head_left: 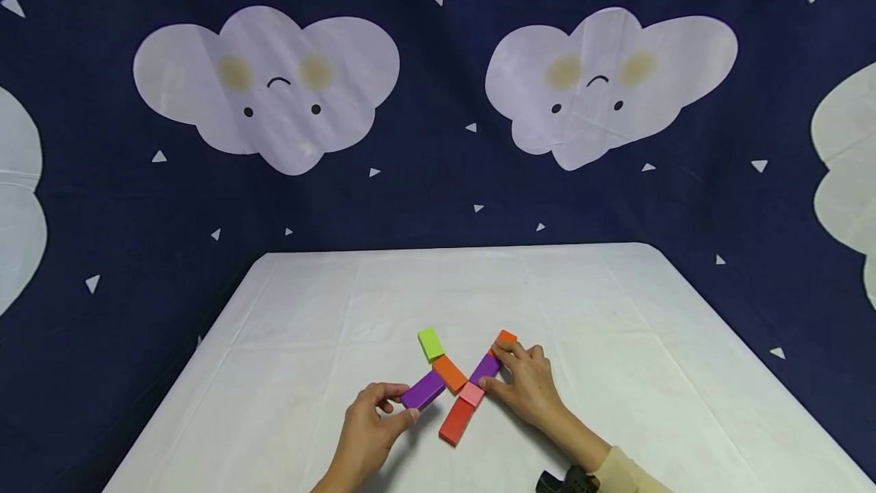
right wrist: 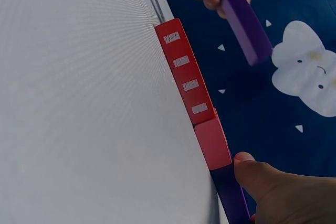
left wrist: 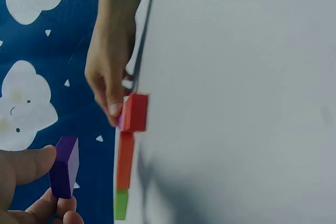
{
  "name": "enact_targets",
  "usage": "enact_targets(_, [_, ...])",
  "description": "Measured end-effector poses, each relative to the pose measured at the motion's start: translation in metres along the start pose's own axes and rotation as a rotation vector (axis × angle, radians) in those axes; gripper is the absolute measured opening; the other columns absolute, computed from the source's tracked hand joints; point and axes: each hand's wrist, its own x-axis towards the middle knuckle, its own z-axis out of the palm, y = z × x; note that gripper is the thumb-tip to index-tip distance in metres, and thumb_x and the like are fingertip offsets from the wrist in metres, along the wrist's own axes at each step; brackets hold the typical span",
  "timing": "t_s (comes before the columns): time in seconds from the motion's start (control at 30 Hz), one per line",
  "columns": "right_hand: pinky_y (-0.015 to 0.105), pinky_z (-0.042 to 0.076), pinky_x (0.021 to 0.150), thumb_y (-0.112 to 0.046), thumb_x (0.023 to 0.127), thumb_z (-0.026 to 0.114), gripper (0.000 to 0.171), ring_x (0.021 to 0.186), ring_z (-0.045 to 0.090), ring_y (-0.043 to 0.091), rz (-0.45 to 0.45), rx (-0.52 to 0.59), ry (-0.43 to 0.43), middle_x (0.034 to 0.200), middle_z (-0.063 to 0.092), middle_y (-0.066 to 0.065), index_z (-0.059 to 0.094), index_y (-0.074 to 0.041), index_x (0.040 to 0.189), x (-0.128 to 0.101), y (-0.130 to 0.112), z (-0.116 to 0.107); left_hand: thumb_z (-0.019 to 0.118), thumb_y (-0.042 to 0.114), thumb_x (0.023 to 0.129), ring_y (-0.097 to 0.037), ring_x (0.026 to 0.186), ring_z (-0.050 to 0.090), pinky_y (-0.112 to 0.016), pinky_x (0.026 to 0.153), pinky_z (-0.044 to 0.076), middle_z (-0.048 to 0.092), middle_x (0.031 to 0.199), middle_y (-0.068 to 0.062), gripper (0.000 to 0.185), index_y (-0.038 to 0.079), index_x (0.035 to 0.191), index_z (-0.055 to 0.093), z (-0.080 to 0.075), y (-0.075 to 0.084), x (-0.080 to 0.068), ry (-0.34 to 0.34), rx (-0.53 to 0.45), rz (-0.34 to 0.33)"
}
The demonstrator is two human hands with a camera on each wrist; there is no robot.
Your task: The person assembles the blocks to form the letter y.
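Between the thumb and fingers of my left hand is a purple block, held above the table; the left wrist view shows this block too. My right hand grips another purple block lying on the table, its fingertips close to an orange block at the far end. A pink block adjoins that purple one, followed by a red block with pale rectangular marks on its side in the right wrist view. Left of the pink block, a second orange block leads to a green block.
The blocks lie in an X-like layout on a white-covered table. Behind it hangs a dark blue cloth printed with clouds and small triangles. A black strap device sits on the right wrist, beside a beige sleeve.
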Motion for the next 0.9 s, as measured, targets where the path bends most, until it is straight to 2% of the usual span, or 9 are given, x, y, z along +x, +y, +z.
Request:
enact_targets(0.23, [0.032,0.031,0.072,-0.044,0.067,0.079,0.062,0.081,0.038,0.016,0.022,0.012,-0.021,0.119,0.063,0.001,0.067,-0.009,0.118,0.001,-0.001,-0.002,0.079,0.024,0.071,-0.011,0.078,0.045,-0.020,0.063,0.034,0.059,0.092,-0.001,0.037,0.009,0.103,0.067,0.001,-0.016,-0.023,-0.088,0.024,-0.108])
enact_targets(0.33, [0.032,0.030,0.072,-0.043,0.067,0.079,0.062,0.081,0.038,0.016,0.027,0.011,-0.021,0.119,0.063,0.001,0.067,-0.009,0.118,0.001,-0.001,-0.002,0.079,0.024,0.070,-0.009,0.075,0.043,-0.020,0.062,0.034,0.058,0.089,-0.001,0.038,0.008,0.103,0.067,0.001,-0.024,-0.029,-0.114,0.027,-0.103])
enact_targets(0.47, [0.032,0.030,0.071,-0.044,0.068,0.079,0.062,0.080,0.038,0.017,0.017,0.005,-0.013,0.118,0.063,0.002,0.067,-0.009,0.118,0.001,-0.001,-0.001,0.079,0.026,0.070,-0.010,0.073,0.043,-0.021,0.061,0.034,0.057,0.085,0.000,0.038,0.007,0.102,0.067,0.001,-0.030,-0.035,-0.139,0.054,-0.136])
enact_targets(0.6, [0.032,0.030,0.070,-0.043,0.068,0.079,0.061,0.080,0.038,0.017,0.015,0.003,-0.010,0.118,0.063,0.002,0.067,-0.008,0.117,0.001,0.000,-0.002,0.078,0.028,0.071,-0.011,0.074,0.042,-0.022,0.061,0.032,0.055,0.083,0.002,0.037,0.008,0.101,0.068,0.002,-0.034,-0.037,-0.171,0.107,-0.183])
enact_targets(0.67, [0.031,0.030,0.070,-0.042,0.068,0.079,0.061,0.080,0.038,0.018,0.013,0.005,-0.004,0.118,0.063,0.002,0.067,-0.008,0.117,0.002,0.000,-0.002,0.078,0.029,0.072,-0.011,0.075,0.041,-0.022,0.061,0.031,0.053,0.083,0.002,0.038,0.008,0.102,0.068,0.001,-0.036,-0.037,-0.193,0.122,-0.178])
enact_targets(0.77, [0.031,0.029,0.070,-0.042,0.067,0.079,0.062,0.079,0.038,0.017,0.007,0.005,0.005,0.117,0.064,0.002,0.067,-0.008,0.117,0.002,0.000,-0.001,0.076,0.031,0.074,-0.006,0.073,0.039,-0.020,0.060,0.030,0.052,0.082,0.004,0.039,0.007,0.103,0.067,0.001,-0.041,-0.039,-0.210,0.138,-0.106])
enact_targets(0.83, [0.031,0.029,0.069,-0.042,0.067,0.079,0.062,0.079,0.037,0.016,0.002,0.005,0.009,0.116,0.064,0.002,0.067,-0.008,0.117,0.001,0.000,-0.001,0.077,0.030,0.072,0.000,0.070,0.036,-0.019,0.059,0.029,0.051,0.080,0.008,0.036,0.008,0.099,0.067,0.003,-0.045,-0.043,-0.170,0.168,0.013])
enact_targets(0.9, [0.031,0.029,0.070,-0.042,0.067,0.079,0.062,0.079,0.037,0.016,0.001,0.009,0.008,0.116,0.064,0.002,0.067,-0.008,0.117,0.001,0.000,0.000,0.079,0.030,0.070,0.005,0.067,0.033,-0.017,0.058,0.028,0.050,0.077,0.012,0.033,0.011,0.094,0.067,0.006,-0.050,-0.047,-0.086,0.220,0.172])
